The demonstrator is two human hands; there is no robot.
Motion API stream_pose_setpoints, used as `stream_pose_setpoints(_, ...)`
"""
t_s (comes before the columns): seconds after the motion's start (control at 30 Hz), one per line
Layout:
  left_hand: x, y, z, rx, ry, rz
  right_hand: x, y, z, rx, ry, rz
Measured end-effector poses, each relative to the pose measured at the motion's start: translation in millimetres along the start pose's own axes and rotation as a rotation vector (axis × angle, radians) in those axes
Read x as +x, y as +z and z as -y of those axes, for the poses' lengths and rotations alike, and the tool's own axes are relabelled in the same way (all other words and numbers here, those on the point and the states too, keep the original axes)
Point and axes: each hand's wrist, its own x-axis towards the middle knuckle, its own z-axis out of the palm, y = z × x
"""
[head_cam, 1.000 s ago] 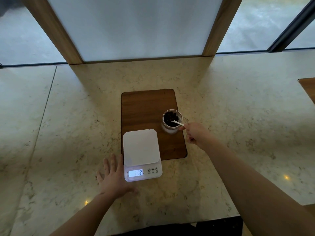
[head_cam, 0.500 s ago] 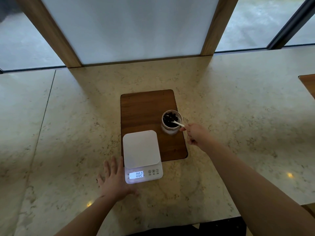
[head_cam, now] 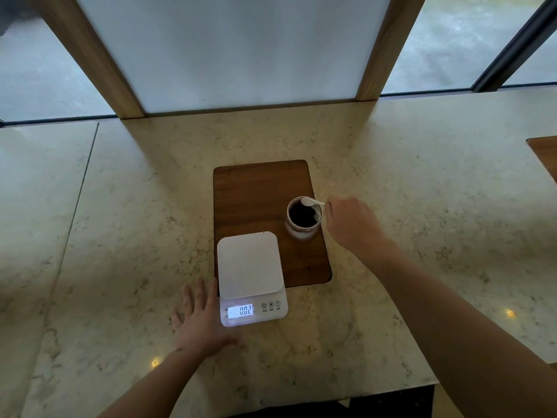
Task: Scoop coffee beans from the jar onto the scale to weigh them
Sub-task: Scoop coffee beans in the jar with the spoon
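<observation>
A pale marble counter [head_cam: 407,182] ran across the head view, backed by a frosted panel [head_cam: 241,46] set between two slanted wooden posts [head_cam: 99,64], with grey floor visible through the glass on either side. A dark wooden board [head_cam: 256,200] lay on the counter near its middle. On the board's right side stood a clear glass jar [head_cam: 303,217], upright, lid off, dark coffee beans [head_cam: 301,215] filling it close to the rim. The right hand [head_cam: 351,223] sat just right of the jar, fingers curled and pinched on the handle of a small white spoon [head_cam: 312,202]; the bowl of the spoon was over the far rim of the jar's mouth, above the beans. Whether it carried any beans could not be told. A white digital scale [head_cam: 250,267] rested half on the board's near left corner, half on the counter, platform bare, lit display [head_cam: 241,311] reading 0.02. The left hand [head_cam: 202,318] lay flat on the counter, palm down, fingers spread and holding nothing, its thumb side touching or just beside the scale's left edge. A second wooden board [head_cam: 545,155] showed at the right edge of the view.
</observation>
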Motion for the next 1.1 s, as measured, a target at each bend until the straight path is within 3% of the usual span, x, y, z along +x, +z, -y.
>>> stream_pose_setpoints(0.23,1,1,1,-0.012,0.003,0.005,2,13,10,-0.068,0.039,0.141)
stream_pose_setpoints(0.3,1,0,1,-0.012,0.004,0.0,3,21,5,0.067,0.062,0.153)
stream_pose_setpoints(0.43,0,-2,1,-0.015,0.005,-0.002,3,33,-8,0.572,0.316,0.149)
stream_pose_setpoints(0.57,-2,-2,-1,-0.018,0.005,-0.003,1,36,-13,0.89,0.527,0.205)
stream_pose_setpoints(1.1,-5,-5,-4,0.008,-0.008,-0.007,-6,41,-9,1.21,0.661,0.318)
